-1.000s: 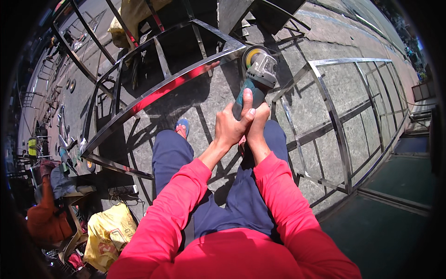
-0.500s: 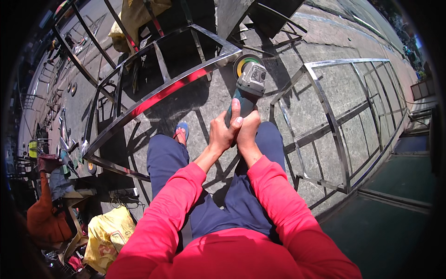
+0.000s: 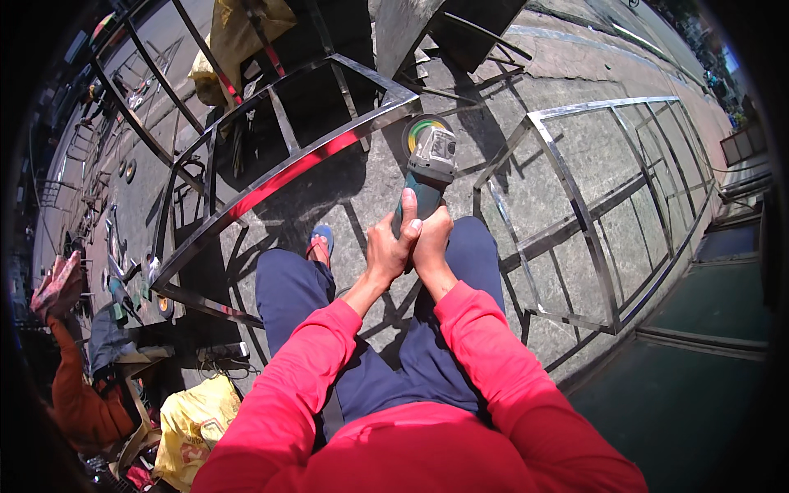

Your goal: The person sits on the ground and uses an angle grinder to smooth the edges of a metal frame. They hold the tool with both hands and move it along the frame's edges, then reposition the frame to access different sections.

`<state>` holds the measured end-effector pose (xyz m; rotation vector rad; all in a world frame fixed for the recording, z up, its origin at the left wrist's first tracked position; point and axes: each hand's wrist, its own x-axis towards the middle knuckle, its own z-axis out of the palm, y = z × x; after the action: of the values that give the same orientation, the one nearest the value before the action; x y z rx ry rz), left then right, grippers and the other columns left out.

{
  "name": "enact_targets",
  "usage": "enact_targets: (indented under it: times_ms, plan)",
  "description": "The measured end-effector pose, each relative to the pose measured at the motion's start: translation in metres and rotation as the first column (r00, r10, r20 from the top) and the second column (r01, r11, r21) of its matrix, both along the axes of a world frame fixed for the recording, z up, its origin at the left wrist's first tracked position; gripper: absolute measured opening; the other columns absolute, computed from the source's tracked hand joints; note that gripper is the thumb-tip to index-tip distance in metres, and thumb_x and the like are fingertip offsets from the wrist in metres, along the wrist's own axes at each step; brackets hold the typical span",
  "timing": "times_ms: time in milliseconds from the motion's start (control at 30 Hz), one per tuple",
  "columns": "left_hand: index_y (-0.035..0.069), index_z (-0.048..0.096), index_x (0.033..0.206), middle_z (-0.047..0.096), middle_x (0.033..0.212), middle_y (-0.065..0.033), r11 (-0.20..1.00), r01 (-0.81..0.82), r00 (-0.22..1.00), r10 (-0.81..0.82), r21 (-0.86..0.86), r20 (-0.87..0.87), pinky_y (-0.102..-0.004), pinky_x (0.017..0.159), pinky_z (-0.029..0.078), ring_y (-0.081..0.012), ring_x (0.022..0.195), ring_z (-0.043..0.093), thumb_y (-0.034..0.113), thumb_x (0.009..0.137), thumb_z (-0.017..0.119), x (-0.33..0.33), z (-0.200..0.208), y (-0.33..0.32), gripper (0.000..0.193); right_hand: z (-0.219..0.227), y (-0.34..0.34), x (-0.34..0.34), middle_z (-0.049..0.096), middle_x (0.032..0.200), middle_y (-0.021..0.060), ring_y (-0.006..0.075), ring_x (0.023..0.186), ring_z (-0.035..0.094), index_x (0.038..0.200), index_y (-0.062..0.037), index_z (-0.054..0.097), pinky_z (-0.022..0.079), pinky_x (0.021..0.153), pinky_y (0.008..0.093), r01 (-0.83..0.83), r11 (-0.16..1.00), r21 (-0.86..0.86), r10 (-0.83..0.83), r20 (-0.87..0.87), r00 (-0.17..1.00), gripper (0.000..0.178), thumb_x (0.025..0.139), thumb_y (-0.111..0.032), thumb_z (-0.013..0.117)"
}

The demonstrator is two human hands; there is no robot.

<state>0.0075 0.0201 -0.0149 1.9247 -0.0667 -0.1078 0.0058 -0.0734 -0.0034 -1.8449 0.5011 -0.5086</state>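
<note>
Both of my hands are wrapped round the teal body of an angle grinder (image 3: 426, 177), held in front of my knees. My left hand (image 3: 389, 246) grips it from the left, its thumb lying along the body. My right hand (image 3: 432, 242) closes round it from the right, fingers partly hidden. The grinder's grey head points away from me, and its round disc with a yellow and green ring sits at the far left. Just beyond the disc is the corner of a shiny metal frame (image 3: 292, 171), which shows a red reflection; the disc looks apart from it.
Another welded metal frame (image 3: 575, 189) lies at the right. A person in an orange sleeve (image 3: 78, 386) is at the lower left beside a yellow sack (image 3: 197, 419). Dark sheets (image 3: 468, 37) stand at the back. Tools and discs (image 3: 127, 168) lie on the left.
The grinder and my hands have shifted slightly left and nearer to me, as the whole view moved a little. At the left, the other person's gloved hand has risen.
</note>
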Motion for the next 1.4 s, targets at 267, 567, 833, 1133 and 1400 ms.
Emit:
enact_targets:
  times_ms: [267, 567, 833, 1133, 1400]
  plan:
    - [-0.014, 0.061, 0.094, 0.065, 0.079, -0.0334, 0.999, -0.024, 0.999, 0.025, -0.042, 0.023, -0.05, 0.074, 0.05, -0.0462, 0.082, 0.069, 0.074, 0.078, 0.057, 0.0, 0.002, -0.006, 0.089, 0.006, -0.004, 0.002, 0.066, 0.065, 0.0098, 0.0187, 0.059, 0.063, 0.081, 0.002, 0.064, 0.05, 0.055, 0.0369, -0.028, 0.999, 0.025, 0.029, -0.029, 0.999, 0.043, 0.091, -0.039, 0.072]
    - [-0.011, 0.062, 0.094, 0.066, 0.079, -0.0312, 0.992, -0.023, 1.0, 0.024, -0.123, 0.003, -0.0484, 0.074, 0.051, -0.0429, 0.083, 0.07, 0.071, 0.078, 0.058, -0.005, 0.004, -0.009, 0.084, 0.012, -0.006, 0.001, 0.066, 0.065, 0.0096, 0.0165, 0.059, 0.062, 0.077, 0.0021, 0.065, 0.049, 0.054, 0.036, -0.049, 0.999, -0.006, 0.049, 0.032, 0.998, 0.044, 0.091, -0.039, 0.073]
    - [-0.011, 0.063, 0.094, 0.067, 0.081, -0.031, 0.996, -0.039, 0.999, 0.039, -0.077, -0.003, -0.0489, 0.076, 0.051, -0.0443, 0.083, 0.069, 0.073, 0.078, 0.058, -0.006, 0.008, -0.01, 0.085, 0.013, -0.007, 0.0, 0.067, 0.068, 0.0159, 0.027, 0.06, 0.067, 0.084, 0.0039, 0.062, 0.052, 0.056, 0.0397, -0.068, 0.997, 0.038, 0.066, 0.043, 0.997, 0.05, 0.088, -0.044, 0.074]
    - [-0.012, 0.063, 0.096, 0.067, 0.082, -0.0325, 0.999, -0.021, 0.998, 0.019, -0.031, -0.058, -0.0489, 0.074, 0.052, -0.0448, 0.084, 0.07, 0.075, 0.078, 0.057, -0.007, 0.012, -0.009, 0.089, 0.015, -0.009, -0.001, 0.067, 0.069, 0.0164, 0.0256, 0.061, 0.067, 0.082, 0.0043, 0.063, 0.051, 0.057, 0.0386, -0.097, 0.994, 0.059, 0.1, -0.049, 0.994, 0.049, 0.089, -0.043, 0.074]
    - [-0.015, 0.061, 0.095, 0.065, 0.079, -0.0346, 0.999, -0.031, 0.999, 0.03, -0.016, -0.027, -0.0499, 0.073, 0.052, -0.0484, 0.083, 0.069, 0.076, 0.077, 0.057, -0.004, 0.006, -0.012, 0.092, 0.015, -0.009, 0.0, 0.066, 0.068, 0.012, 0.0186, 0.062, 0.061, 0.079, 0.0044, 0.062, 0.049, 0.056, 0.0373, -0.077, 0.996, 0.039, 0.078, -0.006, 0.997, 0.045, 0.091, -0.037, 0.074]
